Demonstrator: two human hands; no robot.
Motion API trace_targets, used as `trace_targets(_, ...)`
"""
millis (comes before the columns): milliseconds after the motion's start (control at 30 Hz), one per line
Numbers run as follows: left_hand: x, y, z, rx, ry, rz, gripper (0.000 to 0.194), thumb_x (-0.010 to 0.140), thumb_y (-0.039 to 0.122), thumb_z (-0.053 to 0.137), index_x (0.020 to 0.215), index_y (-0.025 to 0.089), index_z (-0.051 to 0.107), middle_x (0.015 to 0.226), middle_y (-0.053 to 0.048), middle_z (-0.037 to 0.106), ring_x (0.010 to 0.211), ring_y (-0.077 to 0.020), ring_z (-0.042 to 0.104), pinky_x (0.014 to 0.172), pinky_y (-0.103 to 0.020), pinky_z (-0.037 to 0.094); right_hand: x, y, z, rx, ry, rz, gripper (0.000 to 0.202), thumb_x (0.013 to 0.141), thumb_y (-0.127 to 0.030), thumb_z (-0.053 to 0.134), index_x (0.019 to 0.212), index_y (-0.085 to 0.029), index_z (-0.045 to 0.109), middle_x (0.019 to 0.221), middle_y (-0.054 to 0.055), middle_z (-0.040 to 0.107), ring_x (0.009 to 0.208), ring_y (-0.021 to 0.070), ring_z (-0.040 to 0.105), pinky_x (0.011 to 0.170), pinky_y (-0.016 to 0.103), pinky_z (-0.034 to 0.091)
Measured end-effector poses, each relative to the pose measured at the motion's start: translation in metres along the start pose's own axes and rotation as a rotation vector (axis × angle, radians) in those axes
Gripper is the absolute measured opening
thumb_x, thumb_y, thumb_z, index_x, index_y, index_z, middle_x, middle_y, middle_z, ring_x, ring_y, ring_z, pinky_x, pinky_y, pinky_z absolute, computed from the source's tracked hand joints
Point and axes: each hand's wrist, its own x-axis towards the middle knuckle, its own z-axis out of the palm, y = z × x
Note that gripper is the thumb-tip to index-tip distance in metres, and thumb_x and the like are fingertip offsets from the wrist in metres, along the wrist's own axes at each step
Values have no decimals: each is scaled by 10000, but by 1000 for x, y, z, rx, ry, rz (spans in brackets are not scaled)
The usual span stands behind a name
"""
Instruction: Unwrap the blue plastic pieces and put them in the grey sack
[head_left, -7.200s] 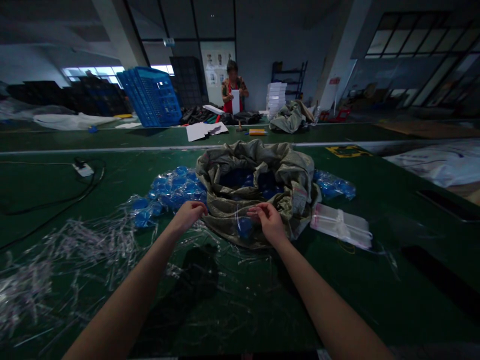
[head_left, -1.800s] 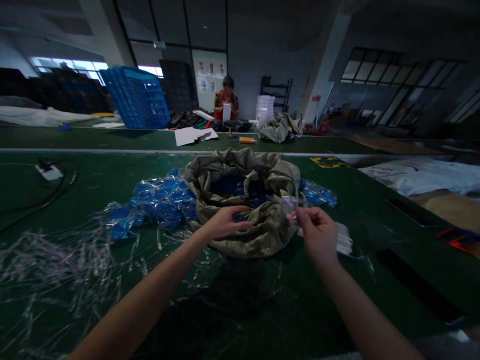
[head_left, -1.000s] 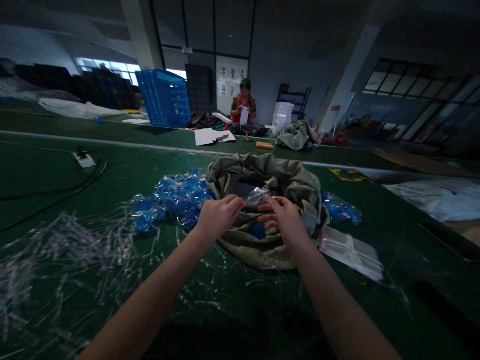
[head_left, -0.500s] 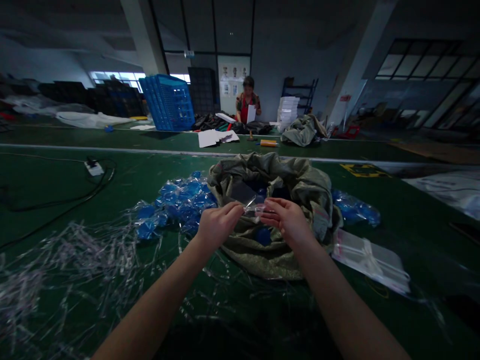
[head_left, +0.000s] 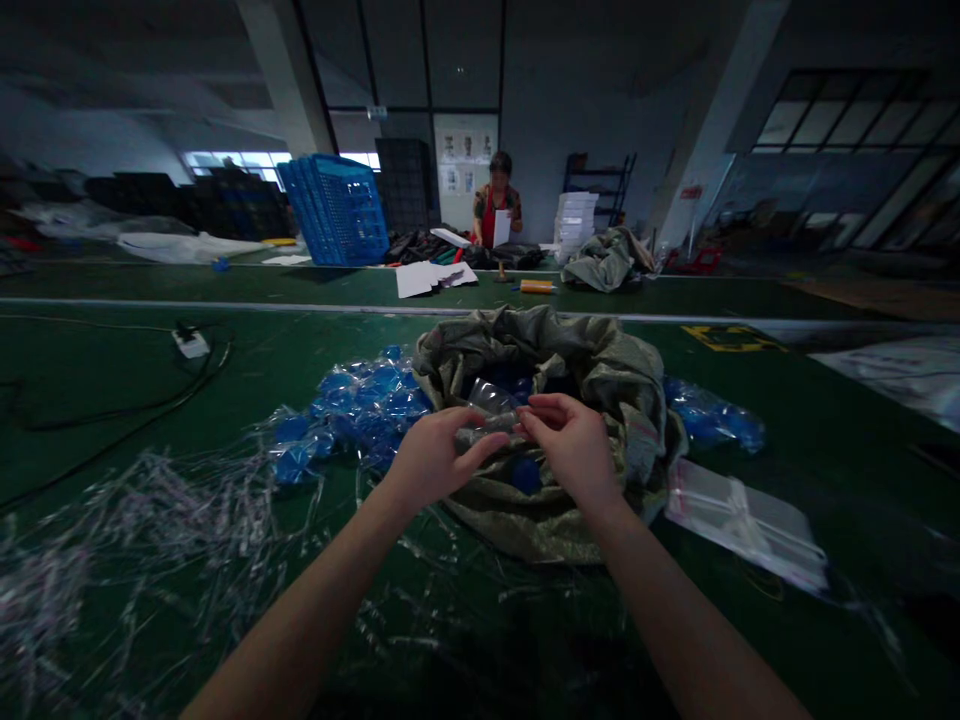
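Over the mouth of a grey-green woven sack (head_left: 626, 370), both hands are on a small clear plastic bag (head_left: 491, 397). My left hand (head_left: 431, 455) has its thumb and forefinger parted, with the film lying between them. With fingertips pinched together, my right hand (head_left: 577, 450) grips the bag's right end. Dark blue round pieces (head_left: 526, 474) lie inside the rolled-down sack, partly hidden by its folds and my hands. Bagged blue pieces (head_left: 367, 400) are heaped against the sack's left side. A flat stack of clear bags (head_left: 750, 525), tied with a white band, lies to the right.
Thin clear plastic strips (head_left: 172, 520) are strewn across the green table at left. More bagged blue pieces (head_left: 712, 415) lie right of the sack. A power strip (head_left: 190, 343) with black cables sits at far left. Beyond, a person (head_left: 496, 205) holds white card near a blue crate (head_left: 334, 210).
My left thumb and forefinger have spread apart around the film. The clear bag has bunched up and turned between my hands. My right fingers have closed into a tighter pinch.
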Motion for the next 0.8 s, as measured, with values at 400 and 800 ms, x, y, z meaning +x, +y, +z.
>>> trace_targets(400,-2,3,8,77,-35,-74,160,838,333,573,818,201,662,836,-30,679,725,-155,615,649,-246,430,-12,1,7,-259,-103,-244,139,769,-199,655,907,-186,645,873,44,733,803,185,703,756,310,564)
trace_targets(800,-5,11,3,141,134,-21,113,870,270,494,829,197,570,833,-22,633,743,-151,599,659,-251,427,-12,-7,3,-348,-72,-201,300,712,-144,598,1007,-199,610,916,37,697,651,142,638,658,289,519)
